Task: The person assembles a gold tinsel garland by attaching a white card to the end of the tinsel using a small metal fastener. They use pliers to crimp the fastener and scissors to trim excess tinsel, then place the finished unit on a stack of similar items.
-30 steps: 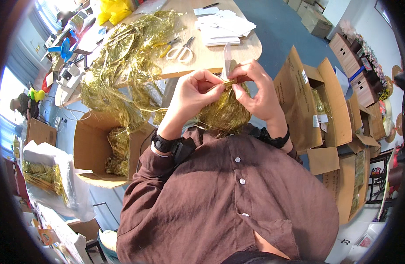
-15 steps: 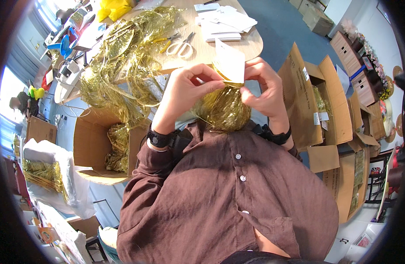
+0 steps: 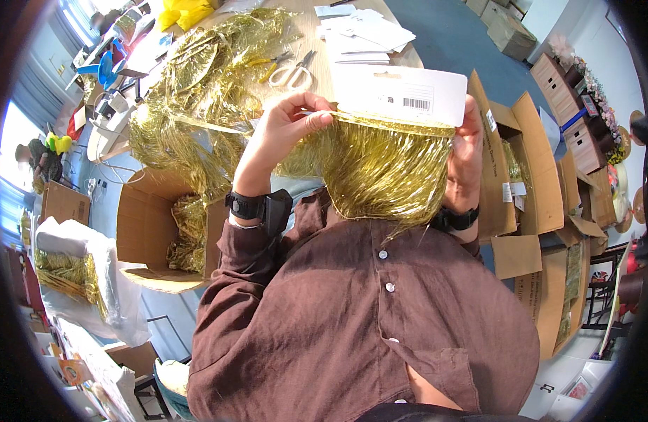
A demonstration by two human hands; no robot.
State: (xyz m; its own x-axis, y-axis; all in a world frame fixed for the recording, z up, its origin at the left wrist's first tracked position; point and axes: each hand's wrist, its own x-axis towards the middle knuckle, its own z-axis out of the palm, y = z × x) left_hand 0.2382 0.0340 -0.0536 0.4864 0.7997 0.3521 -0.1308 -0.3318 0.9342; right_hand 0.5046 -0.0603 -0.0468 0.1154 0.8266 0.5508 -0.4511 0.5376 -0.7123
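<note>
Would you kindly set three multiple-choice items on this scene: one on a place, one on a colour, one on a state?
1. Where do the scissors lie?
A. on the table beyond the hands
B. in the open carton
C. on the floor

2. What colour is the tinsel hanging from the white card?
A. silver
B. gold
C. red

3. How is the card held?
A. by the left hand alone
B. it lies flat on the table
C. by the left hand and right hand, one at each end

Answers: 1 A, they rest on the tabletop; 2 B, the strands shine gold; 3 C, a hand grips each end.
</note>
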